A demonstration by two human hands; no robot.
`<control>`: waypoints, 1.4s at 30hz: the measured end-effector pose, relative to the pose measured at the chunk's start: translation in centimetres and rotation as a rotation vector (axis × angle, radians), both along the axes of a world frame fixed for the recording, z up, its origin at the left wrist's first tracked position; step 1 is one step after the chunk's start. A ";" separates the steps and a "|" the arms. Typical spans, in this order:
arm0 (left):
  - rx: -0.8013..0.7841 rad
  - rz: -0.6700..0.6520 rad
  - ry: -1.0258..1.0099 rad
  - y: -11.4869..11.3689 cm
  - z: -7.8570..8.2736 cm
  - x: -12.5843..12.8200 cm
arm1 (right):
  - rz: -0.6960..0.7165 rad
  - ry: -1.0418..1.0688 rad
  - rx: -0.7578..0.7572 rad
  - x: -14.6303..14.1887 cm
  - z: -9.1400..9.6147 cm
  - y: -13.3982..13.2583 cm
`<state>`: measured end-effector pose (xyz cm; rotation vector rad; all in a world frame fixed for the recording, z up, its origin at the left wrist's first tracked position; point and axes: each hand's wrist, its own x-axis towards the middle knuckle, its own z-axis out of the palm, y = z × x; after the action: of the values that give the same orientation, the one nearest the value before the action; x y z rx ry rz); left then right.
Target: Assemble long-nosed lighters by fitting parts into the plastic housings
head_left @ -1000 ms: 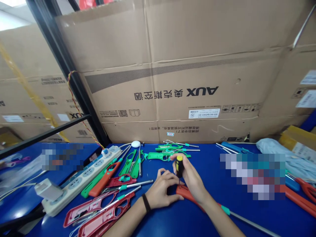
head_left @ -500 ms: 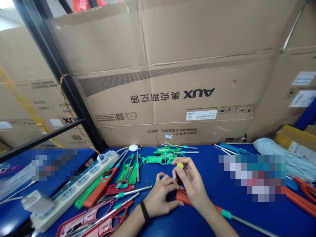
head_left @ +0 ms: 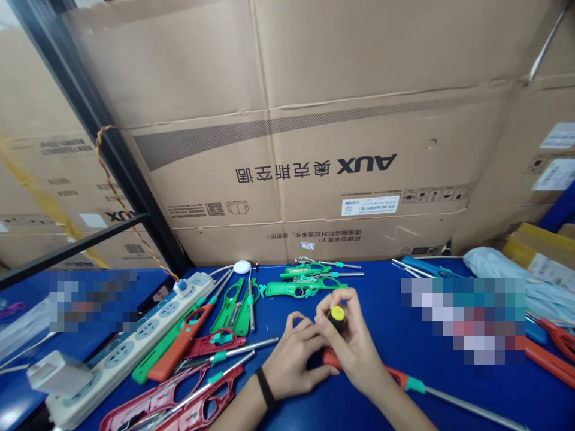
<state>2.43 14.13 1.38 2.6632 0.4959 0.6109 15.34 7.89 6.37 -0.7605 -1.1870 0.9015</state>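
While I watch remotely, near centre: orange lighter (head_left: 415, 385), on worktop (head_left: 426, 335); right hand (head_left: 357, 347), closed round screwdriver (head_left: 338, 313); left hand (head_left: 294, 357), at lighter's end, grip unclear. Hazard: weak bracing could let lighter swivel, hidden screwdriver tip skidding toward left fingers.

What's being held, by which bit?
The right hand holds a screwdriver by its handle; whether the left hand grips the orange lighter, I can't tell.
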 end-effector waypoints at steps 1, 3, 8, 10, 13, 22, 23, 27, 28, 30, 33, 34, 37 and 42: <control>0.007 0.001 -0.011 0.0 -0.1 0.0 | 0.022 -0.028 -0.027 0.0 0.0 -0.1; 0.021 0.006 -0.032 0.1 -0.2 0.0 | 0.067 -0.107 -0.086 0.2 0.1 -0.4; 0.010 0.016 -0.018 0.1 -0.3 0.0 | 0.020 -0.010 -0.012 0.3 0.0 -0.1; -0.009 0.012 -0.015 0.1 -0.2 0.0 | 0.004 0.066 -0.009 0.4 -0.2 0.0; -0.026 0.016 -0.022 0.0 -0.1 0.1 | 0.017 0.005 -0.066 0.7 -0.2 0.0; -0.051 0.018 -0.007 0.1 0.1 0.1 | -0.003 0.009 -0.068 0.9 -0.3 0.0; -0.052 0.016 -0.012 0.1 0.1 0.1 | 0.027 0.029 -0.105 1.0 -0.2 -0.1; -0.053 0.023 -0.015 0.2 0.0 0.1 | 0.089 -0.019 -0.135 1.1 0.2 -0.2; -0.049 0.025 -0.009 0.2 0.0 0.1 | 0.064 -0.044 -0.097 1.1 0.3 -0.1; -0.036 0.028 -0.001 0.2 -0.1 0.0 | 0.040 -0.032 -0.028 0.7 0.2 -0.1; -0.018 0.024 -0.001 0.2 -0.2 0.0 | 0.033 0.025 -0.022 0.4 -0.2 -0.1; -0.012 0.026 -0.002 0.2 -0.2 0.0 | 0.041 0.007 -0.040 0.4 -0.2 -0.2; -0.010 0.048 0.001 0.3 -0.1 -0.1 | 0.072 -0.084 -0.103 0.9 0.0 -0.4; -0.041 0.050 0.002 0.3 -0.1 -0.1 | 0.039 -0.095 -0.008 0.9 0.2 -0.2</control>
<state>2.29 14.47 1.25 2.6195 0.5711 0.6062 16.19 7.70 6.53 -0.7960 -1.2860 0.9116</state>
